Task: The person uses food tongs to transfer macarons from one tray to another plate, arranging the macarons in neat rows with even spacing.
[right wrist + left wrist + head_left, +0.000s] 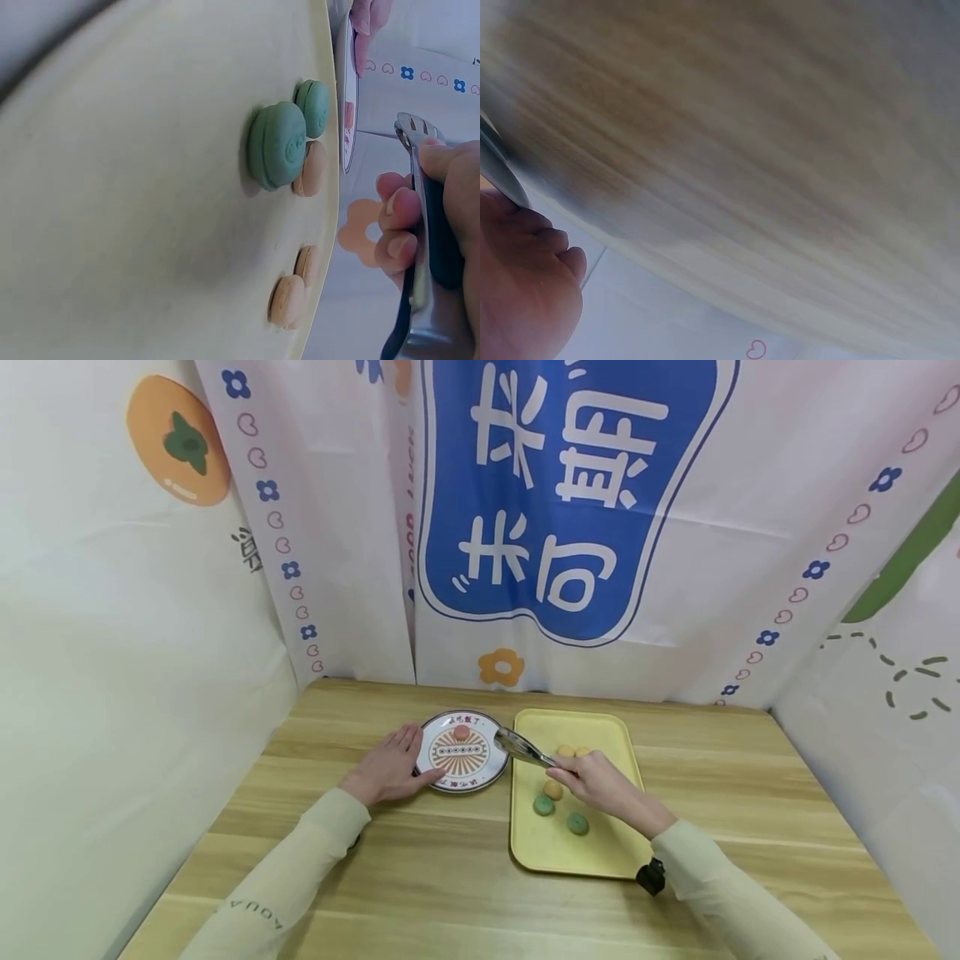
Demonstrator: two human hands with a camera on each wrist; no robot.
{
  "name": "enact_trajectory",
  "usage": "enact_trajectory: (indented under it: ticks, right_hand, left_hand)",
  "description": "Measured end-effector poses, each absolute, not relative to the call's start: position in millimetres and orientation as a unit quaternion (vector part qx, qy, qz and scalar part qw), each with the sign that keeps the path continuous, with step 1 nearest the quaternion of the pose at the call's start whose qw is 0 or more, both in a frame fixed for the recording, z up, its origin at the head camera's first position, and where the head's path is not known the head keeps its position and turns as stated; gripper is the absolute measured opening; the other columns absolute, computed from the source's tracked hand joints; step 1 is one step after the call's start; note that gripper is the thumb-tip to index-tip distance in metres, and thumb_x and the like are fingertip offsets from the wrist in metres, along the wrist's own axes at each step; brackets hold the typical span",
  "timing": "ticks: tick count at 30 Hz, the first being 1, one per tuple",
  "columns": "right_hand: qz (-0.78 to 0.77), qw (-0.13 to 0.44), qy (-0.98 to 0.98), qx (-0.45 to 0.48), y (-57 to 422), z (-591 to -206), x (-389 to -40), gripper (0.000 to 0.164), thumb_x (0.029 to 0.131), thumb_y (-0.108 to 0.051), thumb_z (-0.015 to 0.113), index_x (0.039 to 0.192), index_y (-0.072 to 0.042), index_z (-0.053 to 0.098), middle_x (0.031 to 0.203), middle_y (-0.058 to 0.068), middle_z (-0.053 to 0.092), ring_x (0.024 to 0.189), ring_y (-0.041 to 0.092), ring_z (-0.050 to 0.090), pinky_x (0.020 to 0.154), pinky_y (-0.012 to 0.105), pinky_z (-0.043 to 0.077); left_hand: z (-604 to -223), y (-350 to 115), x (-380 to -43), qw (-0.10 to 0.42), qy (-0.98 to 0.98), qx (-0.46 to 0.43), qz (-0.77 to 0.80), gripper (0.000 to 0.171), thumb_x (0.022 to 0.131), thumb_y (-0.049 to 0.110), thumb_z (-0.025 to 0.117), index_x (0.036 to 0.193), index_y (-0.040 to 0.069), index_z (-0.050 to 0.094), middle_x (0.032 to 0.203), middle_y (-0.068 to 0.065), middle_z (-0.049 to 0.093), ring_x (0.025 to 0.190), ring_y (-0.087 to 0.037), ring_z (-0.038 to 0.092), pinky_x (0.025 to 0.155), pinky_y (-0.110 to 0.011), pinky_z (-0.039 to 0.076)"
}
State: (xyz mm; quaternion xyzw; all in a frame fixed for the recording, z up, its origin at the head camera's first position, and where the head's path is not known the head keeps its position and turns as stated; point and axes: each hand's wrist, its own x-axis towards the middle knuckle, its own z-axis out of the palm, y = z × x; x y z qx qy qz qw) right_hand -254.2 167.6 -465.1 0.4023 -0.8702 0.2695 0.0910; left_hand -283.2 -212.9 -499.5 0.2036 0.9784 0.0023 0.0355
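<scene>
My left hand (390, 766) lies at the left side of a round patterned plate (491, 768), its fingers extended along the edge and the thumb over the rim. On the plate sits a pink macaron (462, 732). My right hand (603, 785) grips metal tongs (523, 748) with dark handles; their tips hover by the plate's right rim, and no macaron shows between them. Below this hand, a yellow tray (555, 853) bears two green macarons (281, 146) and several orange macarons (288, 301). The left wrist view catches only part of the left hand and the plate's edge.
The wooden table (420, 885) carries both plate and tray, which stand side by side. A printed curtain (352, 568) hangs behind the table's far edge, with white walls of cloth at left and right. A black strap (651, 877) is at the right wrist.
</scene>
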Motion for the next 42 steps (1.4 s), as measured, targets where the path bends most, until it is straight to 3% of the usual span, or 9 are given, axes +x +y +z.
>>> enact_trajectory:
  ticks: [5, 12, 19, 29, 37, 42]
  right_hand:
    - [0.274, 0.083, -0.872, 0.398, 165.3, -462.8, -258.5, 0.021, 0.099, -0.015, 0.059, 0.080, -0.006, 0.061, 0.057, -0.013, 0.032, 0.046, -0.006, 0.021, 0.043, 0.012, 0.024]
    - [0.275, 0.059, -0.886, 0.370, 163.4, -463.5, -263.5, 0.026, 0.101, -0.022, 0.057, 0.077, -0.011, 0.057, 0.057, -0.011, 0.033, 0.046, -0.004, 0.023, 0.045, 0.013, 0.024]
    - [0.277, 0.045, -0.890, 0.360, 160.5, -466.1, -269.1, 0.029, 0.102, -0.022, 0.055, 0.080, -0.004, 0.062, 0.057, -0.011, 0.033, 0.046, -0.003, 0.023, 0.044, 0.013, 0.024]
    - [0.287, 0.027, -0.894, 0.344, 154.4, -464.5, -272.8, 0.027, 0.101, -0.021, 0.056, 0.082, -0.003, 0.064, 0.056, -0.010, 0.035, 0.045, -0.002, 0.026, 0.043, 0.014, 0.024]
    - [0.278, 0.022, -0.899, 0.338, 147.2, -466.7, -280.2, 0.031, 0.101, -0.021, 0.056, 0.079, -0.002, 0.062, 0.056, -0.010, 0.035, 0.046, -0.002, 0.027, 0.045, 0.014, 0.025]
    - [0.272, 0.025, -0.901, 0.336, 143.1, -469.1, -285.4, 0.033, 0.101, -0.020, 0.056, 0.071, -0.006, 0.057, 0.054, -0.010, 0.033, 0.045, 0.000, 0.027, 0.045, 0.014, 0.025]
  left_hand:
    - [-498.1, -210.4, -284.6, 0.036, 0.978, 0.207, 0.003, 0.107, 0.091, 0.079, 0.025, 0.152, -0.009, 0.018, 0.160, -0.027, 0.019, 0.151, -0.038, 0.019, 0.125, -0.046, 0.018]
    - [-497.8, -210.3, -284.9, 0.037, 0.979, 0.202, 0.004, 0.106, 0.092, 0.077, 0.028, 0.152, -0.009, 0.019, 0.160, -0.027, 0.019, 0.151, -0.038, 0.019, 0.125, -0.047, 0.019]
    - [-498.2, -212.8, -283.6, 0.035, 0.979, 0.201, 0.005, 0.107, 0.091, 0.078, 0.029, 0.152, -0.010, 0.019, 0.160, -0.027, 0.019, 0.151, -0.038, 0.019, 0.125, -0.047, 0.019]
    - [-497.4, -210.4, -284.4, 0.031, 0.979, 0.203, 0.002, 0.105, 0.092, 0.077, 0.028, 0.151, -0.010, 0.022, 0.160, -0.027, 0.021, 0.150, -0.038, 0.021, 0.124, -0.048, 0.020]
    - [-499.1, -210.7, -285.8, 0.030, 0.979, 0.203, 0.006, 0.104, 0.092, 0.076, 0.029, 0.151, -0.010, 0.022, 0.160, -0.027, 0.020, 0.150, -0.039, 0.020, 0.124, -0.049, 0.020]
    - [-499.6, -211.3, -285.6, 0.032, 0.979, 0.203, 0.007, 0.105, 0.092, 0.077, 0.029, 0.152, -0.009, 0.022, 0.160, -0.027, 0.020, 0.150, -0.038, 0.020, 0.124, -0.048, 0.020]
